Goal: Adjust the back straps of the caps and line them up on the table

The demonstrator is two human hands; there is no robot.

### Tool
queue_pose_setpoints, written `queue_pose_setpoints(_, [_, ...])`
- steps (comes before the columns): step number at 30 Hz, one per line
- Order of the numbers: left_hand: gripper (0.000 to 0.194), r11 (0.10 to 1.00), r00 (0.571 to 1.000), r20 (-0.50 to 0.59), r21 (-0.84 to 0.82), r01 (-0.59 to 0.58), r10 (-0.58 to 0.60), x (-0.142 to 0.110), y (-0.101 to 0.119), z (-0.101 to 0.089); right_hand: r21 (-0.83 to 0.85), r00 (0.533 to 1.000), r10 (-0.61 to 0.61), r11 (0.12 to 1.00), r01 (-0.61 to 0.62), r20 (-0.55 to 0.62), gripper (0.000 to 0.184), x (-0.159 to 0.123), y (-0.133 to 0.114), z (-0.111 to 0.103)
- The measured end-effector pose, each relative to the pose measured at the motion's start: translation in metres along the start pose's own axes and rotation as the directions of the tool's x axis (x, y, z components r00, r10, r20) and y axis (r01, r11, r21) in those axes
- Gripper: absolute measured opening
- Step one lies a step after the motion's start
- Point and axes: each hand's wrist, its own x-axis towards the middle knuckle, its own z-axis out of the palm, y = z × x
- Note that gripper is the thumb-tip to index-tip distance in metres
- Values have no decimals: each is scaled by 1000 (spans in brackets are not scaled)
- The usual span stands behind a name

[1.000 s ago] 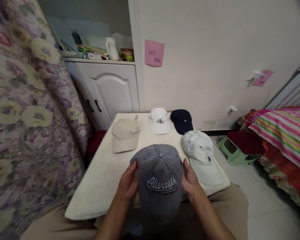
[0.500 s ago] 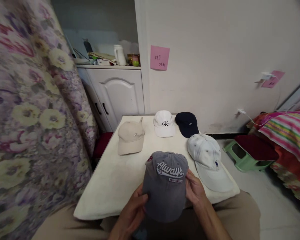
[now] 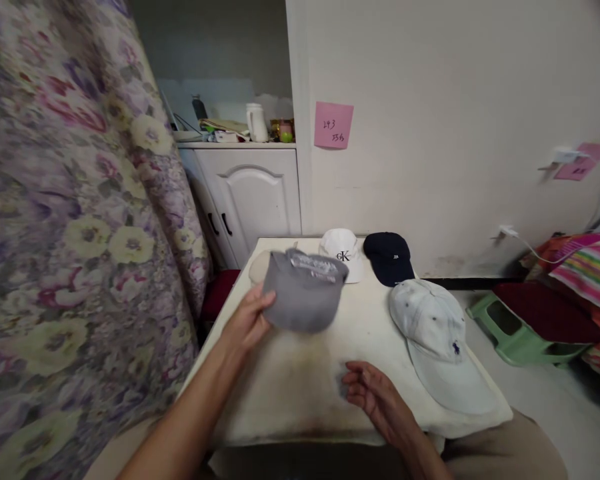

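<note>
My left hand (image 3: 250,317) grips a grey baseball cap (image 3: 305,297) by its left side and lifts it above the cloth-covered table (image 3: 300,393). The cap tilts so that its brim faces me; its white lettering is blurred. Partly hidden behind it is a beige cap (image 3: 260,267). A white cap (image 3: 341,247) with "CK" letters lies at the back, its left side overlapped by the grey one. My right hand (image 3: 373,393) hovers over the front of the table, holding nothing, fingers loosely curled and apart. To its right rests a pale blue cap (image 3: 430,320).
A navy cap (image 3: 387,257) lies by the wall at the back right. Left of the table hangs a flowered curtain (image 3: 90,267). A green stool (image 3: 510,333) with a dark red top stands at the right. Behind is a white cabinet (image 3: 263,193).
The grey cap has gone forward and left, away from my lap, and its front has tipped. My right hand has let go of it and is now apart. The view has shifted slightly.
</note>
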Motion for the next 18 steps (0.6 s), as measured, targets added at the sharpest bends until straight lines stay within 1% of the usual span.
queue_pose_setpoints(2, [52,992,992,-24,13,-122,123,47,32,-9,-16,1000,1,1000,-1,-22,32,3,5,-5])
queue_pose_setpoints(4, [45,975,974,-45,6,-224,224,89,59,-21,-27,999,-3,1000,2,-34,31,6,8,-8])
queue_pose_setpoints(5, [41,967,965,-73,-12,-255,253,106,68,-29,-33,999,-4,999,3,-37,31,7,9,-9])
queue_pose_setpoints(7, [33,965,949,-192,-33,-260,249,128,74,-49,-40,999,-4,999,3,-38,29,8,9,-9])
queue_pose_setpoints(8, [31,967,944,-226,-33,-254,241,133,70,-62,-42,999,-3,999,2,-38,29,8,9,-9])
queue_pose_setpoints(10, [27,973,936,-280,-32,-229,212,131,51,-89,-43,999,-2,999,0,-34,29,7,9,-8])
queue_pose_setpoints(13, [26,986,921,-364,-31,-164,142,109,10,-126,-37,1000,0,999,-1,-20,28,7,8,-6])
queue_pose_setpoints(16, [27,991,897,-428,-28,-132,108,86,-24,-150,-44,1000,7,999,-7,-15,28,7,8,-7])
queue_pose_setpoints(18, [29,991,887,-450,-25,-128,103,77,-35,-158,-57,1000,12,998,-13,-19,29,7,8,-8])
